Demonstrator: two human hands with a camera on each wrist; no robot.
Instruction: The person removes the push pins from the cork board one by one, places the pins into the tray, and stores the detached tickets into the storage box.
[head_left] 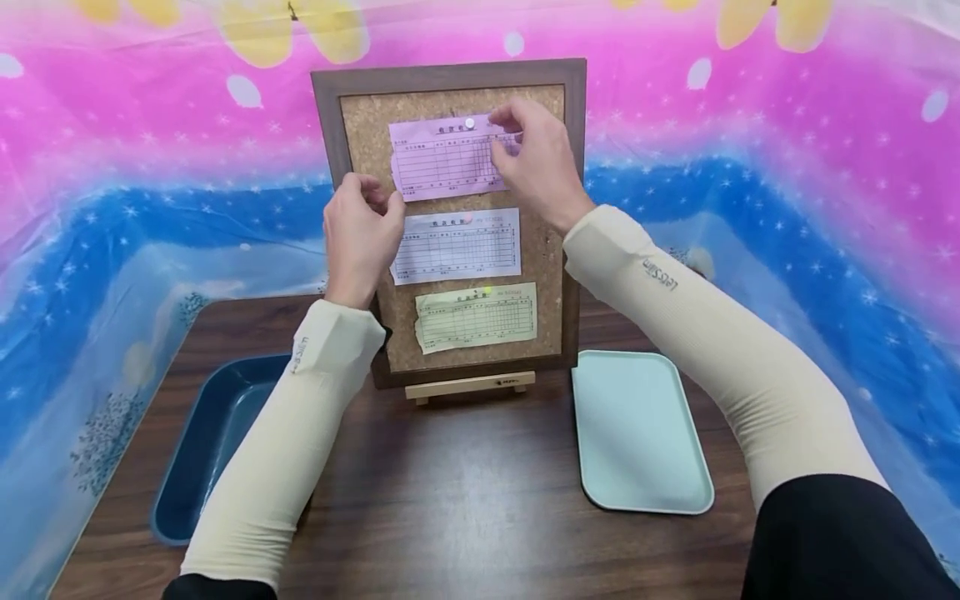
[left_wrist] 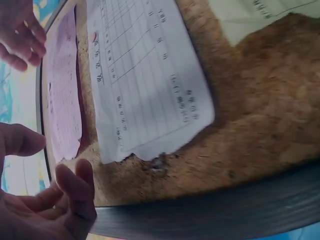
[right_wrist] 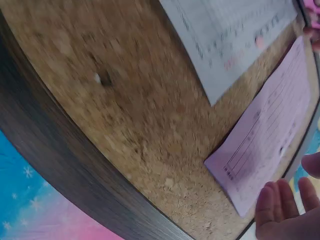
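A pink receipt slip (head_left: pixel 442 167) hangs at the top of a framed corkboard (head_left: pixel 543 275), with a white pushpin (head_left: pixel 469 124) at its upper edge. Below it are a white slip (head_left: pixel 457 250) with a pink pin and a yellow-green slip (head_left: pixel 480 321) with a yellow pin. My left hand (head_left: pixel 360 237) is by the pink slip's lower left corner; in the left wrist view its thumb (left_wrist: pixel 22 140) and fingers are apart, nothing between them. My right hand (head_left: pixel 543 162) is at the pink slip's upper right; its fingers (right_wrist: pixel 280 202) are loosely bent, holding nothing visible.
The corkboard leans on a small wooden easel (head_left: pixel 471 385) on a brown wooden table (head_left: pixel 450 500). A dark blue tray (head_left: pixel 176 492) stands at the left, partly behind my left sleeve. A pale green tray (head_left: pixel 641 433) lies at the right. Patterned cloth (head_left: pixel 750 225) surrounds the table.
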